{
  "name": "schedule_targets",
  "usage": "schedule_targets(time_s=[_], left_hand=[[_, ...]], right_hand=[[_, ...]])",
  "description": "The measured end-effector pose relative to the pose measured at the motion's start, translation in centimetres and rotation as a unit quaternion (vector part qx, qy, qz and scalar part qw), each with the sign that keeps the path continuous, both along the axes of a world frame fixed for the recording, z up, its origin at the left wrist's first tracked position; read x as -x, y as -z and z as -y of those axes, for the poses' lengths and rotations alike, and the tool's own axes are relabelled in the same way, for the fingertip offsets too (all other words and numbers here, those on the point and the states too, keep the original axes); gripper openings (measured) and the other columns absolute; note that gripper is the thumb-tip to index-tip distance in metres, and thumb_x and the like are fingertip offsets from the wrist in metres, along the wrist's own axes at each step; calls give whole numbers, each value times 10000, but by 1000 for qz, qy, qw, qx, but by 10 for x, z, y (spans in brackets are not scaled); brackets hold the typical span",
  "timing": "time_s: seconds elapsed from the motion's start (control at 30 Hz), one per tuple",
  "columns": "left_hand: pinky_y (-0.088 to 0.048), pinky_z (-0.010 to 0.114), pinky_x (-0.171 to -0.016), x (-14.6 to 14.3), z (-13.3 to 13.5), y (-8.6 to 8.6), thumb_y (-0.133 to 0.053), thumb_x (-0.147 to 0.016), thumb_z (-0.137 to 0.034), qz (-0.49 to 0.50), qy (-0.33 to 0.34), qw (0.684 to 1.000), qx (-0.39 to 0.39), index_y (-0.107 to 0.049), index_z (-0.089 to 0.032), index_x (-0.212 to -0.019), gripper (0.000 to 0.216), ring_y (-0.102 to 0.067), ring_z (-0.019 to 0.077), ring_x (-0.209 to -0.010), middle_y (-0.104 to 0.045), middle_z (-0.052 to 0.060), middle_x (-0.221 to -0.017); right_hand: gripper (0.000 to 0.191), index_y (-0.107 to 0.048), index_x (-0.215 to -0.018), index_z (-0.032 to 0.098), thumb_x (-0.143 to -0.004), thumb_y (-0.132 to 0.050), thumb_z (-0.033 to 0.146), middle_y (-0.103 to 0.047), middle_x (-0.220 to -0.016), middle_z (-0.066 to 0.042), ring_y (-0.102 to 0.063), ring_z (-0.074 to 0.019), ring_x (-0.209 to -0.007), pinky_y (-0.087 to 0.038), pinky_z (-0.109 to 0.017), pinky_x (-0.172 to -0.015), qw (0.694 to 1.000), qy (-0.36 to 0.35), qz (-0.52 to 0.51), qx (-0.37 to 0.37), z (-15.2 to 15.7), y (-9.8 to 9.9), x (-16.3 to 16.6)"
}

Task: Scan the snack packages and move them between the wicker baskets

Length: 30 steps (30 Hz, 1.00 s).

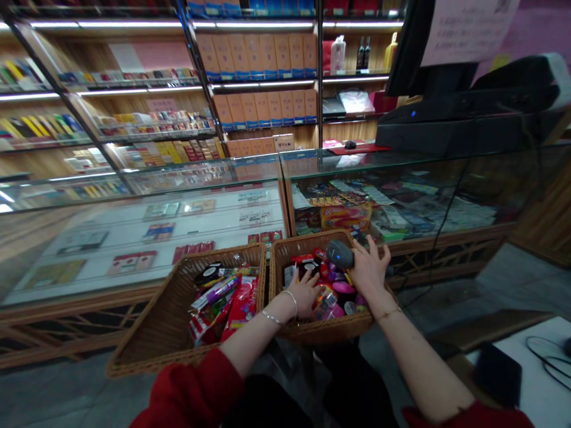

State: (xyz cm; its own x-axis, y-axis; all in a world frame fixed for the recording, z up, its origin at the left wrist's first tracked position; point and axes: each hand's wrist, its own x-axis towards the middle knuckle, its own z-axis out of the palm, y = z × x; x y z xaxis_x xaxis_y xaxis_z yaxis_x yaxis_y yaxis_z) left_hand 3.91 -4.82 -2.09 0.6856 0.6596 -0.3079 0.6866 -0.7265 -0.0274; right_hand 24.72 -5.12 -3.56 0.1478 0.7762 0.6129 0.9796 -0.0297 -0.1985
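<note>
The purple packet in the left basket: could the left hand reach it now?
Probably yes: the purple packet lies on top, uncovered; only basket rims separate it from the left hand.

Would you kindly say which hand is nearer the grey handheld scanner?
Right: the right hand holds the grey handheld scanner, while the left hand is apart from it, to its left in a wicker basket.

Wood-Lined, Grey-Floored

Backed at twelve o'clock by tall, wood-backed, black-framed shelving (320, 77). Lit from ten o'clock by long white strip lights (107, 25). Crossed toward nine by a glass-and-brown-wood display counter (89, 304). Paved at eight in grey floor tiles (66, 389); edged at four by a flat white table (544, 356).
</note>
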Motion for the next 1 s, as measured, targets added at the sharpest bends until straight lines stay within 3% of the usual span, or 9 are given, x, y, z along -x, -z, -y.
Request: schedule_targets(time_s=[0.27,0.47,0.6,0.73,1.0], left_hand=[[-150,735,-1117,-11,-2,12,-575,-780,-149,34,112,992,37,-412,-364,-1426,700,-169,354,-1497,-316,75,-1602],[-170,631,-1172,-19,2,11,-441,-877,-138,62,154,985,54,-496,-336,-1315,484,-304,241,-1462,-501,30,-1483],[-161,596,-1187,-12,-3,-2,-570,-779,-194,99,122,986,51,-423,-263,-1361,603,-475,257,-1347,-526,107,-1438],[-123,611,-1184,0,-14,-12,-718,-657,-352,109,82,990,42,-378,-268,-1377,801,-519,302,-1290,-549,103,-1387],[4,716,-1131,5,-15,-3,-713,-667,-416,69,23,997,3,-423,-236,-1351,764,-578,331,-1199,-611,125,-1272]], right_hand=[[336,-694,-1003,204,-755,-484,122,-651,-1306,-63,-308,-301,-1403,-118,-588,-1100,1000,1,-7,1,1,0,-2],[330,-695,-987,211,-763,-470,121,-652,-1306,-43,-303,-289,-1403,-101,-579,-1104,1000,-2,-24,6,3,-1,-2],[343,-700,-996,210,-755,-473,119,-650,-1307,-59,-300,-294,-1403,-97,-578,-1102,999,-1,-29,14,3,-2,-3],[366,-694,-1025,213,-745,-479,114,-645,-1315,-51,-297,-291,-1403,-99,-573,-1103,999,3,-33,17,3,-3,-3],[350,-686,-1011,207,-743,-482,111,-650,-1307,-46,-303,-290,-1396,-103,-568,-1104,999,6,-29,16,3,0,-3]])
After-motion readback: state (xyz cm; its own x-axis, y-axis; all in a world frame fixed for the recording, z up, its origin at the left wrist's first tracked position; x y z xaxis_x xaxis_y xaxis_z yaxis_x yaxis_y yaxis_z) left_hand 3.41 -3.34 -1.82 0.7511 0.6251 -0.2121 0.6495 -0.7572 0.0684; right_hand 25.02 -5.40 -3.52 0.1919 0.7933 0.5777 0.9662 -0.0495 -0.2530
